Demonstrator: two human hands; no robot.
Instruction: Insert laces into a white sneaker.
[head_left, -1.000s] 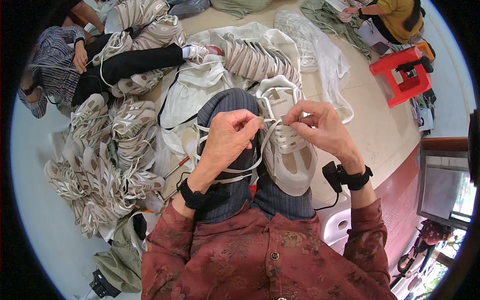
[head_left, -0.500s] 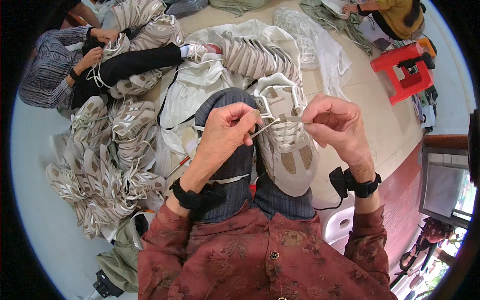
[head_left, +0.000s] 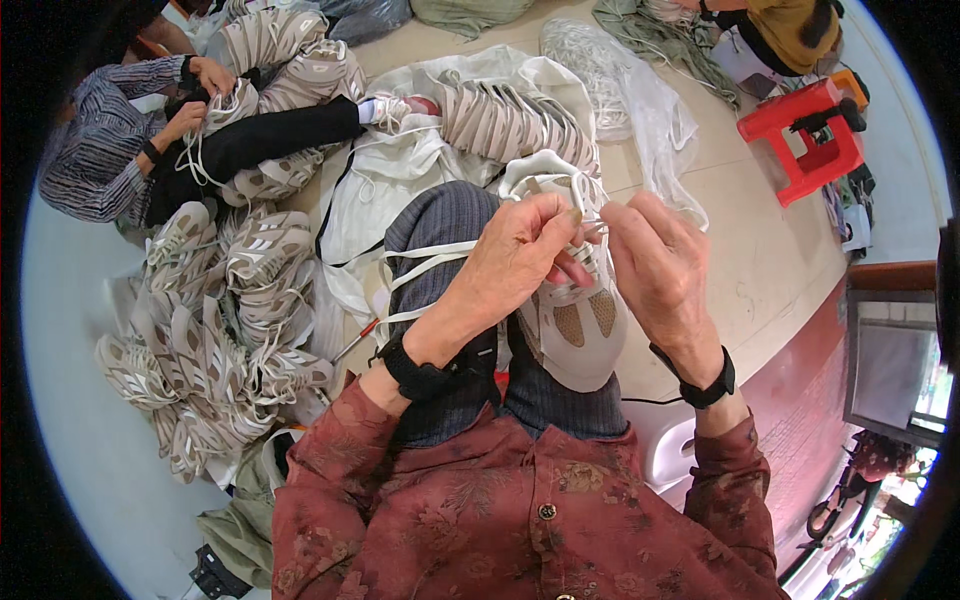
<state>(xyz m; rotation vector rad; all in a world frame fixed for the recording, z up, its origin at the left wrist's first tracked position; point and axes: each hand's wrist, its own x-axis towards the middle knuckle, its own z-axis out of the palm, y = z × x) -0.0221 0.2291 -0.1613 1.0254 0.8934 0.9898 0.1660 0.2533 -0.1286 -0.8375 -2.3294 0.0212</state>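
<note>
A beige and white sneaker [head_left: 572, 345] rests on my lap, toe toward me. My left hand [head_left: 505, 260] is over the sneaker's lacing, its thumb and fingers pinched on a white shoelace [head_left: 437, 250] whose long loops trail left across my knee. Close against it, my right hand [head_left: 655, 265] is closed at the sneaker's right eyelet edge, also gripping lace near the fingertips. The hands cover most of the lacing and part of the tongue.
Many similar sneakers [head_left: 265, 250] are heaped at the left, and a row of them [head_left: 510, 125] lies ahead on white sacking [head_left: 400, 190]. A co-worker [head_left: 110, 150] handles laces at upper left. A red stool [head_left: 800, 140] and a clear bag of laces [head_left: 590, 75] stand beyond.
My left hand has moved right and over the lacing, while my right hand has turned inward so the fingertips meet. Lace loops now lie across my left knee.
</note>
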